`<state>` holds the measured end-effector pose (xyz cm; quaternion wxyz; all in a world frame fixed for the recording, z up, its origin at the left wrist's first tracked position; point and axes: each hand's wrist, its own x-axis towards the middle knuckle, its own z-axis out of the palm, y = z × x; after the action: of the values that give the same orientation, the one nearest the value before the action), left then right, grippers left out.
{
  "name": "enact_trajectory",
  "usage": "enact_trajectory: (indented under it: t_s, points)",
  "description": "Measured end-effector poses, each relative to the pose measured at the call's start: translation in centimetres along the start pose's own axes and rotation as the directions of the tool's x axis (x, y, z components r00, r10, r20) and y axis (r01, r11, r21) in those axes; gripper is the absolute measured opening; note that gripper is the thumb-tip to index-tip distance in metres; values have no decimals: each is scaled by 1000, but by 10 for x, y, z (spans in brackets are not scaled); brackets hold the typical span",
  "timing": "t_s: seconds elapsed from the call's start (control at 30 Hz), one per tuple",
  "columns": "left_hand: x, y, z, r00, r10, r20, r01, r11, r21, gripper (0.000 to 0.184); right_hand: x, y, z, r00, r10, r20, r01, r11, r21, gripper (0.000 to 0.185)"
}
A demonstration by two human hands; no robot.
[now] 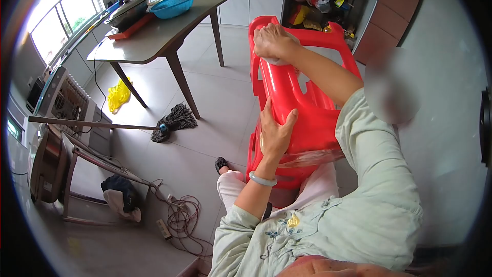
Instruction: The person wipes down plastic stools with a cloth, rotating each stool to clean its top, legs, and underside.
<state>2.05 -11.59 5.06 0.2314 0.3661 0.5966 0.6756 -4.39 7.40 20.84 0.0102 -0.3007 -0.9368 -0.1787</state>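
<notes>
A red plastic chair (279, 84) is tipped in front of me, over my legs, with its openings and rails facing up. My left hand (275, 129) grips the near part of its frame, thumb on one side and fingers on the other. At the far end, my right hand (274, 42) is closed over the frame, pressing a pale cloth (277, 62) against the red plastic. Most of that cloth is hidden under the palm. More red plastic (287, 178) shows below the chair, between my knees; whether it is a separate piece, I cannot tell.
Left of me, a mop (177, 121) leans with its head on the floor, near a coiled cable (182, 218). Beyond stands a table (205, 5) with a blue basin (172, 6) and a lidded pan (128, 12). A yellow bag (119, 95) lies underneath. The wall (446, 123) runs close on my right.
</notes>
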Motion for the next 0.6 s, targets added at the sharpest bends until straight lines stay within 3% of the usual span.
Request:
enact_trajectory:
  t_s: [0.1,0.2,0.27,0.3,0.37,0.43,0.6]
  points:
    - [0,0,-2,1000,18,9,-17,1000,-9,88,8,4,8,994,-104,13,105,986,-132,34]
    - [-4,7,-6,1000,18,3,-18,1000,21,88,21,-6,-2,997,-53,-52,53,999,3,31]
    - [-5,7,-5,1000,9,0,-9,998,60,88,39,-5,12,950,-136,-281,146,989,16,29]
    - [-5,6,-4,1000,16,1,-16,997,74,87,49,-5,15,951,-135,-280,147,989,25,29]
    - [-3,5,-5,1000,24,4,-24,996,91,87,67,-10,14,990,-15,141,35,989,-140,35]
    - [-2,7,-3,1000,20,-2,-20,983,185,87,72,-13,17,987,4,162,20,989,-147,38]
    - [0,3,0,1000,21,-10,-19,992,127,86,67,-14,15,978,18,206,-5,998,-63,37]
